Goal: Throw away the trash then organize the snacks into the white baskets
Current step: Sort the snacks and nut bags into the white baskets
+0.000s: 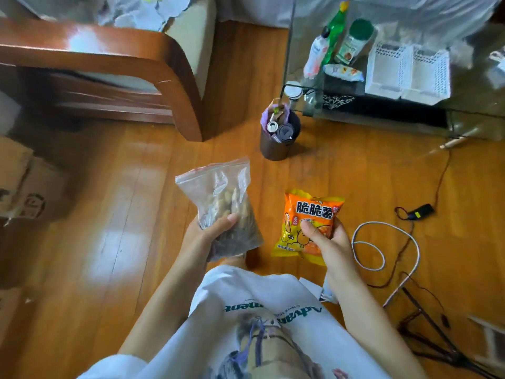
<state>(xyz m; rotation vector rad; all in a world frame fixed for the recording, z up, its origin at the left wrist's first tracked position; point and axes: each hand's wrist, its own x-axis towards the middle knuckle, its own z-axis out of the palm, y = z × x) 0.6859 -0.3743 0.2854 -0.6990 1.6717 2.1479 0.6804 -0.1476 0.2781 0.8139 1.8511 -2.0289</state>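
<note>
At the far left stands a wooden armchair point(109, 77) with cardboard boxes point(19, 187) below it on the wood floor point(109, 242).

The person's left hand point(210, 231) grips a clear zip bag point(221, 203) of nuts by its lower half, thumb curled across the front. The bag's long axis runs up and slightly left, with the red zip seal pointing away from the person.

Ahead of the hands, a small dark trash bin point(278, 138) sits on the floor, already holding a can and a cup lid (the trash step appears largely done).

The right hand point(325, 236) pinches an orange snack packet point(311, 222), thumb on its printed face and fingers behind. The packet is held upright, long axis near vertical, top seam pointing away.

Further right and farther off, the white baskets point(407, 72) rest on a glass table point(314, 77), just beside a group of bottles point(338, 42) and a flat wrapped snack point(344, 71). The baskets appear empty.

Judgement: the baskets lie forward and right of both hands. The right hand is nearer, so the orange packet is likely the first to go in. Loose cables point(388, 242) lie on the floor at right and could snag a foot
</note>
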